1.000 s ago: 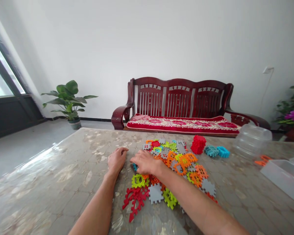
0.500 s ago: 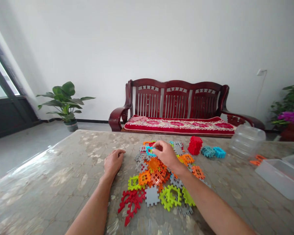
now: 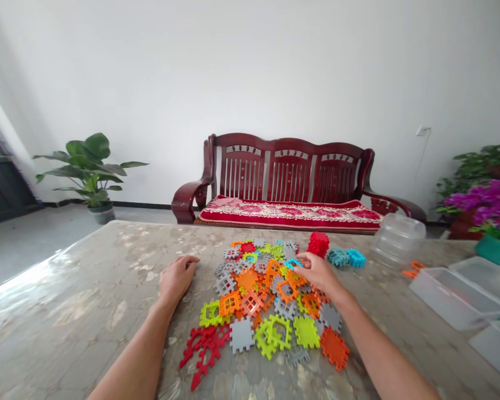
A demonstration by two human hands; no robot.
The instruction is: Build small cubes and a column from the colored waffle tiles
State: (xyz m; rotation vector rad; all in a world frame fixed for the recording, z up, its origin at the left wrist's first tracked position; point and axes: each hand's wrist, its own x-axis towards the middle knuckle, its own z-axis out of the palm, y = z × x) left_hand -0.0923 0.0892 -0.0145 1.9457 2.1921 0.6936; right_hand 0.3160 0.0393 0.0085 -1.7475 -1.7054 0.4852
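Our right hand point(image 3: 320, 274) pinches a blue frame tile point(image 3: 291, 261) above the tile pile point(image 3: 247, 279), toward the far edge of the table point(image 3: 120, 266). Its long axis runs roughly along that edge; our fingers point(image 3: 307, 257) hide its right end. Our left hand point(image 3: 176, 280) is curled, contents hidden.

Bright-blue notched plastic frame point(image 3: 291, 261) over the grey-brown, flower-patterned desk point(image 3: 108, 278); behind the desk, dark-red wooden sofa point(image 3: 291, 146) with red-and-cream floral cloth point(image 3: 291, 211).
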